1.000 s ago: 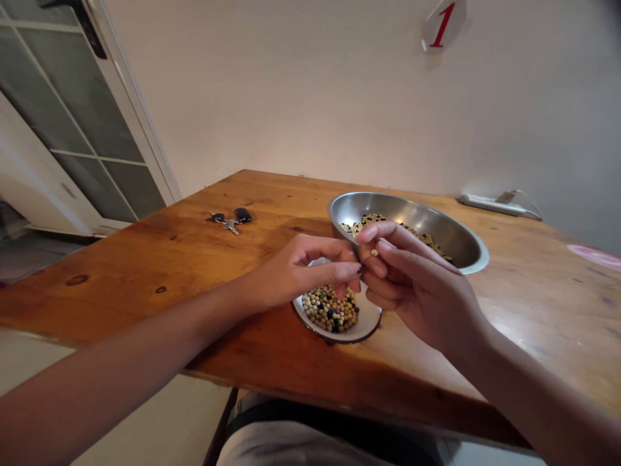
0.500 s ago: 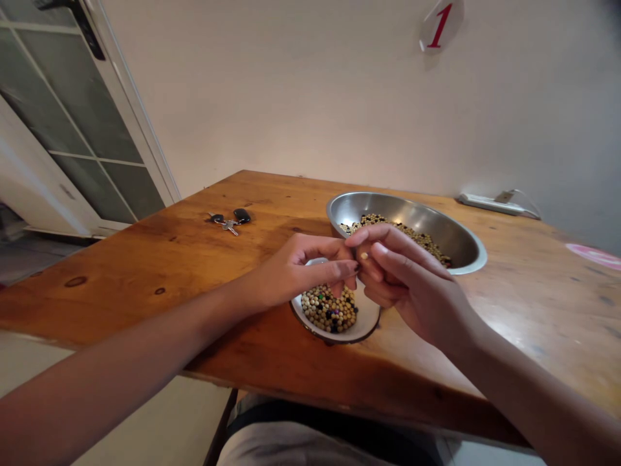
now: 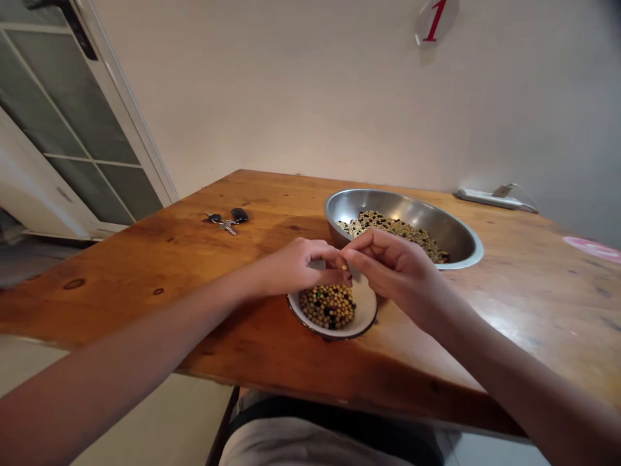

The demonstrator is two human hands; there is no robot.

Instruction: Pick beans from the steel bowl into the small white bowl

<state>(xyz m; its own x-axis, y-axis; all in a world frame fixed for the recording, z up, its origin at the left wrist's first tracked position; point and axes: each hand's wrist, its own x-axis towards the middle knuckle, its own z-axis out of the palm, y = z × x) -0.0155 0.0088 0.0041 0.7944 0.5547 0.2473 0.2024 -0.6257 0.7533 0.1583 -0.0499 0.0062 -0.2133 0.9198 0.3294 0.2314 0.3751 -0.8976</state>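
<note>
One pale bean (image 3: 344, 266) apparently pinched btw fingers (image 3: 363, 243) of left hand (image 3: 291, 272) & right hand (image 3: 395, 272), both nearly shut, holder unclear, just above white bowl (image 3: 369, 309) of mixed beans (image 3: 327, 307) on bench (image 3: 145, 278). Risk: loose pinch could drop it back in; steel bowl (image 3: 388, 199) just beyond.

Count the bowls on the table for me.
2: a stainless steel bowl at the back, and a smaller white bowl in front, partly under the person's left hand.
</note>
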